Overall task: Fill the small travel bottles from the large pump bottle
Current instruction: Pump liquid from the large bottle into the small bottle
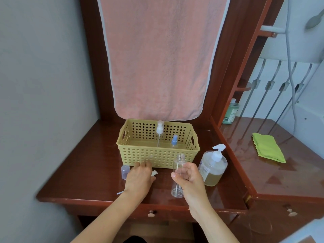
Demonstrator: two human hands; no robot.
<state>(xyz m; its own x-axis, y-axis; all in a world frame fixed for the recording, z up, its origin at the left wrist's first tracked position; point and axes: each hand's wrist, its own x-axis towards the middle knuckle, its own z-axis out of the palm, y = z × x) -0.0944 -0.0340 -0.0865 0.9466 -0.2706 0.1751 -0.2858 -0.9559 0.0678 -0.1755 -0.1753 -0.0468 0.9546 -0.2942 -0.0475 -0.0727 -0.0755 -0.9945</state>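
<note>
A person's right hand [188, 178] grips a clear, empty travel bottle [178, 176] around its middle, fingers curled about it and thumb across the front; the bottle stands upright with its neck uncapped and its base at or just above the dark red wooden table [84, 172]. The left hand [140, 178] lies palm down on the table just to the left, fingers bent forward against the foot of a yellow perforated basket [158, 148], closed over a small white pump part [154, 173] that peeks out beside the knuckles; how firmly it is held cannot be told. A thin white tube end [120, 192] shows by the left wrist. A small translucent purple cap [125, 171] stands on the table just left of that hand.

Just right of the held bottle stands the large pump bottle [213, 168], about half full of yellowish liquid, its white pump head on top. Inside the basket are a clear bottle with a white pump [159, 130] and a smaller one with a blue sprayer [174, 141]. A pink towel [157, 58] hangs behind the basket. On the adjoining surface to the right lie a folded green cloth [268, 148] and, further back, a green bottle [231, 112].
</note>
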